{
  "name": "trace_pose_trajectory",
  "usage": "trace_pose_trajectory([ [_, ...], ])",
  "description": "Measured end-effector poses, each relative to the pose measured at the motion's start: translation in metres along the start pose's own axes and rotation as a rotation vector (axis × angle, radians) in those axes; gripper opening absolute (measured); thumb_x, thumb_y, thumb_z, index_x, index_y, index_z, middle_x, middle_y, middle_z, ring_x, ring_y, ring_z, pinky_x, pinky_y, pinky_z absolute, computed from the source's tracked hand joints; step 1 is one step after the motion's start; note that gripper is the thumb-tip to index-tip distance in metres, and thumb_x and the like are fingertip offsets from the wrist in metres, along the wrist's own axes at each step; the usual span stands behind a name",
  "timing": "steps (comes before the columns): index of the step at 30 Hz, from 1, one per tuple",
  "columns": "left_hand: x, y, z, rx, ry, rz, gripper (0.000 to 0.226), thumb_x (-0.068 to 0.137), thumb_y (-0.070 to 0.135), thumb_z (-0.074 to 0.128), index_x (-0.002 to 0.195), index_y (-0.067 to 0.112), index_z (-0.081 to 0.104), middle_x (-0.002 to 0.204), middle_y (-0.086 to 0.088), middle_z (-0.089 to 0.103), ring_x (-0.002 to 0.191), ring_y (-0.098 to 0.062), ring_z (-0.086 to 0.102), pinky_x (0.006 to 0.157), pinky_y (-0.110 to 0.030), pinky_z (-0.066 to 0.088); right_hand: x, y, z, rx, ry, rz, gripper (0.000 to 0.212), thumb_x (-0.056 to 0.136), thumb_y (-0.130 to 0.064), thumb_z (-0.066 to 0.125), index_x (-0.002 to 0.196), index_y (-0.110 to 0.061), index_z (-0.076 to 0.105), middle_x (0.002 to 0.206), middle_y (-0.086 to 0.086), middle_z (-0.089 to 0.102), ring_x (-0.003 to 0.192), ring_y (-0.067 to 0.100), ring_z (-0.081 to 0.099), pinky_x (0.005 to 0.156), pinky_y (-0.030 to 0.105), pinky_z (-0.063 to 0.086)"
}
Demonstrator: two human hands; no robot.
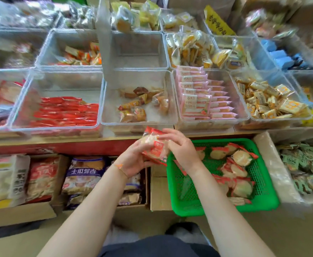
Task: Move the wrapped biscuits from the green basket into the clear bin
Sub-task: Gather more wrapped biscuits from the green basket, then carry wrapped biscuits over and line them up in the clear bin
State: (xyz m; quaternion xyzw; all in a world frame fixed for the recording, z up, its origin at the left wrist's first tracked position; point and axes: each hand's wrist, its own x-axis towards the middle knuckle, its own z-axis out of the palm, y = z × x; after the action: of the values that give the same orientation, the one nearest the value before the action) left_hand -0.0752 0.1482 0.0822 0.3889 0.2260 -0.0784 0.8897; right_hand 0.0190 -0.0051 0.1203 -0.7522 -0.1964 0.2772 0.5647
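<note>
Hands meet in the middle of the view, both bare forearms reaching forward and up from the lower edge. The left hand (133,160), with a thin orange cord at the wrist, cups from below a small stack of red-and-white plastic-wrapped round biscuits (154,147), fingers curled round it. The right hand (179,147) grips the same stack from the right side, fingers bent over its top edge. The stack sits above the left rim of the green perforated plastic basket (187,201), which lies just below and right of the right hand; more of the same wrapped biscuits lie loose inside it, toward its far right side.

Directly beyond the hands, on the desk, stands a clear plastic bin (103,101) with a few brown and orange wrapped snacks in it. To the left of that, beyond the left hand, another clear bin (22,101) holds rows of red packets (66,112); to the right, one holds pink-wrapped packs (198,97).

Motion blur smears much of the scene, above all the far bins and the left edge. Print on the held wrappers is too blurred to read. Below the left forearm, a purple bag (85,171) in a cardboard box shows white characters, seen upside down and not readable with certainty.
</note>
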Motion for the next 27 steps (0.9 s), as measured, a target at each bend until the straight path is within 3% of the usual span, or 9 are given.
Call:
trace_pose_trajectory([
  [3, -0.04, 0.037, -0.055, 0.01, -0.024, 0.053, 0.041, 0.081, 0.018, 0.073, 0.121, 0.014, 0.063, 0.11, -0.015, 0.069, 0.089, -0.027, 0.07, 0.071, -0.042, 0.06, 0.008, -0.016, 0.068, -0.024, 0.112, 0.032, 0.038, 0.085, -0.027, 0.068, 0.119, -0.038, 0.057, 0.118, -0.018, 0.056, 0.101, -0.011, 0.055, 0.077, 0.008, 0.045],
  [6, -0.079, 0.082, -0.112, 0.067, -0.031, 0.097, 0.039, 0.08, 0.02, 0.076, 0.118, 0.017, 0.066, 0.109, -0.015, 0.068, 0.09, -0.028, 0.069, 0.07, -0.043, 0.059, 0.017, -0.037, 0.14, -0.012, 0.115, 0.087, 0.03, 0.084, -0.038, 0.074, 0.107, -0.031, 0.056, 0.1, -0.006, 0.069, 0.09, 0.006, 0.065, 0.075, 0.026, 0.051],
  [10, -0.117, 0.133, -0.171, 0.087, 0.029, 0.087, 0.03, 0.089, 0.031, 0.066, 0.116, 0.018, 0.067, 0.108, -0.011, 0.07, 0.09, -0.023, 0.07, 0.072, -0.042, 0.059, 0.023, -0.068, 0.216, 0.088, 0.098, 0.137, 0.027, 0.081, -0.033, 0.078, 0.101, -0.022, 0.063, 0.087, -0.005, 0.075, 0.078, 0.01, 0.071, 0.057, 0.023, 0.052],
  [14, -0.138, 0.163, -0.21, 0.125, 0.182, 0.109, 0.024, 0.09, 0.026, 0.066, 0.111, 0.015, 0.071, 0.1, -0.009, 0.073, 0.084, -0.021, 0.07, 0.064, -0.034, 0.057, 0.029, -0.088, 0.246, 0.241, 0.102, 0.23, 0.034, 0.083, -0.029, 0.078, 0.108, -0.013, 0.063, 0.099, 0.006, 0.075, 0.094, 0.025, 0.072, 0.08, 0.044, 0.059],
  [16, -0.14, 0.17, -0.221, 0.238, 0.248, 0.138, 0.028, 0.086, 0.031, 0.071, 0.11, 0.016, 0.073, 0.096, -0.01, 0.074, 0.08, -0.018, 0.069, 0.061, -0.027, 0.054, 0.033, -0.096, 0.254, 0.288, 0.073, 0.256, 0.035, 0.084, -0.028, 0.077, 0.11, -0.01, 0.062, 0.101, 0.008, 0.075, 0.095, 0.027, 0.072, 0.085, 0.047, 0.058],
  [20, -0.132, 0.183, -0.229, 0.385, 0.326, 0.147, 0.026, 0.089, 0.04, 0.067, 0.106, 0.022, 0.075, 0.096, -0.013, 0.074, 0.076, -0.019, 0.064, 0.057, -0.03, 0.048, 0.05, -0.105, 0.27, 0.267, -0.036, 0.31, 0.036, 0.087, -0.028, 0.073, 0.115, -0.011, 0.058, 0.105, 0.008, 0.074, 0.098, 0.024, 0.071, 0.083, 0.044, 0.058],
  [24, -0.121, 0.203, -0.236, 0.363, 0.244, 0.054, 0.025, 0.091, 0.029, 0.066, 0.109, 0.012, 0.07, 0.095, -0.011, 0.071, 0.074, -0.015, 0.068, 0.058, -0.031, 0.057, 0.074, -0.105, 0.275, 0.24, -0.051, 0.323, 0.032, 0.088, -0.027, 0.073, 0.112, -0.012, 0.057, 0.105, 0.008, 0.073, 0.09, 0.019, 0.072, 0.06, 0.028, 0.055],
  [27, -0.102, 0.219, -0.246, 0.442, 0.413, 0.084, 0.026, 0.085, 0.018, 0.071, 0.107, 0.006, 0.063, 0.098, -0.015, 0.066, 0.078, -0.021, 0.066, 0.071, -0.044, 0.06, 0.103, -0.104, 0.267, 0.246, 0.048, 0.312, 0.028, 0.087, -0.02, 0.073, 0.107, -0.011, 0.057, 0.104, 0.014, 0.071, 0.076, 0.017, 0.072, 0.052, 0.025, 0.052],
])
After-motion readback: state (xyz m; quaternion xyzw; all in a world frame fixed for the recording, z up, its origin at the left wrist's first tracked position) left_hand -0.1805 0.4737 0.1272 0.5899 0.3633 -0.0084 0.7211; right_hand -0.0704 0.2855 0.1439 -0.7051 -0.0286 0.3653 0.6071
